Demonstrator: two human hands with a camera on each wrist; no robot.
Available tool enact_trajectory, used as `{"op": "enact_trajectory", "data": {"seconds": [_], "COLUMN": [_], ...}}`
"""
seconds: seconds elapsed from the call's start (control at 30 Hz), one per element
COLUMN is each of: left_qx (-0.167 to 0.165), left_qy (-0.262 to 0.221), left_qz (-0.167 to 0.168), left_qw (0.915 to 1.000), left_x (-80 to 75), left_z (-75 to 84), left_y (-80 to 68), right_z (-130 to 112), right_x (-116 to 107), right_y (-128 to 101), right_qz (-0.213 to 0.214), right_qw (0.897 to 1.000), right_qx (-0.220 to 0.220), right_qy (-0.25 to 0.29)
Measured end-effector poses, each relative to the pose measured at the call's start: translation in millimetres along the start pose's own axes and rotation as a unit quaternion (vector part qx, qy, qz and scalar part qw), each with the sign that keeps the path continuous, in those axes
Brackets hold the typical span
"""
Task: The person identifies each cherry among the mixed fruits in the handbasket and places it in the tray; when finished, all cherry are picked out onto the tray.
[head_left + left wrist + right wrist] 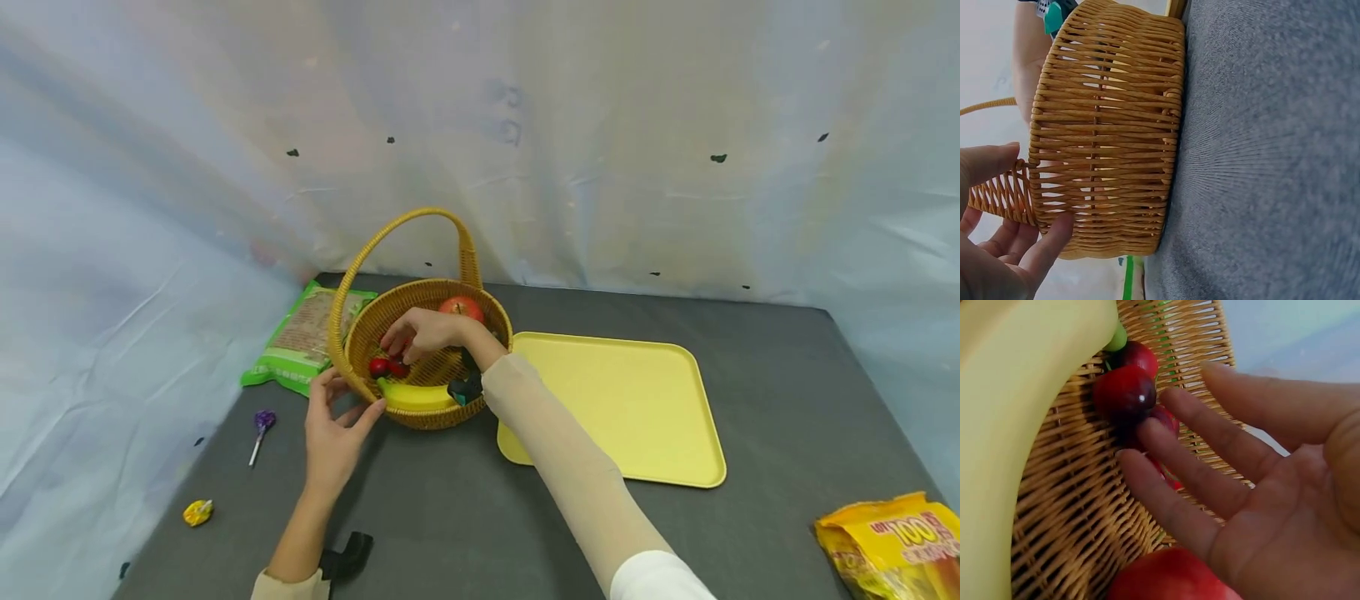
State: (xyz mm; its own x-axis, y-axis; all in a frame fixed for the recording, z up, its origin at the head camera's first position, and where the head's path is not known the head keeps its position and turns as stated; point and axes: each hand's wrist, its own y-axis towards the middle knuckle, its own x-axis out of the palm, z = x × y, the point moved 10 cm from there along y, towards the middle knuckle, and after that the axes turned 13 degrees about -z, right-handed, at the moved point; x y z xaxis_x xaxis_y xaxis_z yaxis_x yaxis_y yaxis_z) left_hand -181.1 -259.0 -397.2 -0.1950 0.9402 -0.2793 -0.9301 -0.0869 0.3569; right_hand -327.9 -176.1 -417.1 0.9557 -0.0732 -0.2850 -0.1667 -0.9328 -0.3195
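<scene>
A woven basket (435, 422) with a tall arched handle (468, 265) stands on the grey cloth. My left hand (335, 437) grips its near-left rim at the foot of the handle, thumb on one side and fingers on the other. Inside the basket, my right hand (431, 332) reaches down with spread, slightly bent fingers. Its fingertips (1154, 428) are right at a cluster of dark red cherries (1124, 394), not closed round them. A yellow banana (417, 397) lies along the near wall. Behind the hand sits a large round red fruit (462, 308).
To the basket's right lies a yellow tray (630, 408). A green and brown bag (300, 333) lies behind its left side. A purple lollipop (264, 420) and a yellow wrapped candy (198, 512) are at the left. At the right front lies a yellow packet (892, 533).
</scene>
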Motion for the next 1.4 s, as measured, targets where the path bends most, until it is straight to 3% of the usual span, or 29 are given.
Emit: {"op": "enact_trajectory", "data": {"seconds": [0.13, 0.33, 0.63, 1.0, 1.27, 1.4], "left_qx": [0.002, 0.008, 0.036, 0.057, 0.044, 0.047], "left_qy": [-0.001, -0.009, 0.016, 0.048, 0.046, 0.039], "left_qz": [-0.006, -0.004, 0.004, -0.005, -0.001, -0.004], "left_qw": [1.0, 0.9999, 0.9992, 0.9972, 0.998, 0.9981], "left_x": [3.3, 2.3, -0.8, 5.5, 0.9, 0.6], "left_z": [10.9, -10.6, -6.9, 32.4, 0.8, -2.9], "left_y": [0.7, 0.7, -2.0, -4.7, -3.0, -3.6], "right_z": [4.5, 8.7, 20.0, 24.4, 26.0, 28.8], "right_x": [3.1, 8.5, 16.0, 22.9, 25.0, 25.8], "right_y": [1.2, 1.8, 4.8, 10.0, 11.8, 13.8], "right_qz": [-0.014, -0.037, -0.072, -0.091, -0.101, -0.102], "right_qw": [1.0, 0.999, 0.996, 0.994, 0.994, 0.993], "right_qx": [0.007, 0.02, 0.054, 0.058, 0.052, 0.054], "right_qy": [0.004, -0.023, 0.004, -0.002, -0.006, -0.01]}}
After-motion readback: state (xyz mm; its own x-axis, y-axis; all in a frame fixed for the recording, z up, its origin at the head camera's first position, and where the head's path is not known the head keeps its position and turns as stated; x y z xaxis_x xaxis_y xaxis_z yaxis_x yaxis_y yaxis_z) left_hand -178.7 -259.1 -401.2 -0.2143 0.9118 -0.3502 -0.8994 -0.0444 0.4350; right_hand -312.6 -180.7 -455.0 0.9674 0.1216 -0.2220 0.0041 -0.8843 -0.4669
